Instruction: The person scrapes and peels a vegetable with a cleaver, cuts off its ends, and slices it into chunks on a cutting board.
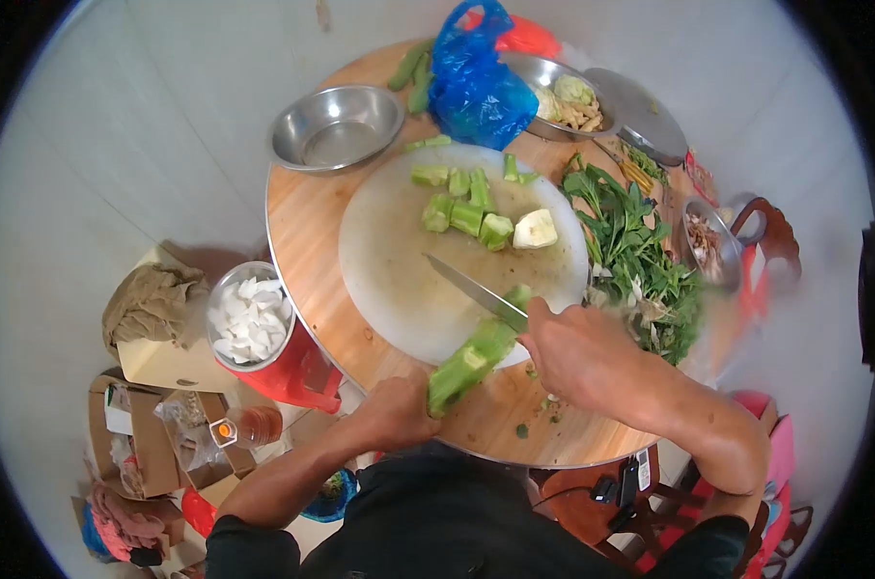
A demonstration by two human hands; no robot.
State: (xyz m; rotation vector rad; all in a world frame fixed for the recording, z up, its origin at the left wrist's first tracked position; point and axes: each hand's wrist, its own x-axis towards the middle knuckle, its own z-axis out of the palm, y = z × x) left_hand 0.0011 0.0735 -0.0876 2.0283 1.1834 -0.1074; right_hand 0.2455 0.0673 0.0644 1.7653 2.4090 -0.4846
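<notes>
My left hand [397, 411] is closed around the lower end of a thick green vegetable stem [468, 369] at the near edge of the cutting board. In my right hand [584, 355] is a kitchen knife [474, 291], its blade pointing up and left over the board, close to the stem's upper end. Several cut green stem chunks [466, 216] lie on the far half of the round white cutting board [389, 261]. Beside them sits a pale peeled piece [535, 230].
Leafy greens [640, 251] lie right of the board. Behind it are a steel bowl [336, 135], a blue plastic bag [476, 96] and a bowl of cut vegetables [580, 106]. On the left, a bowl of white slices [251, 318] stands on a red stool [297, 372].
</notes>
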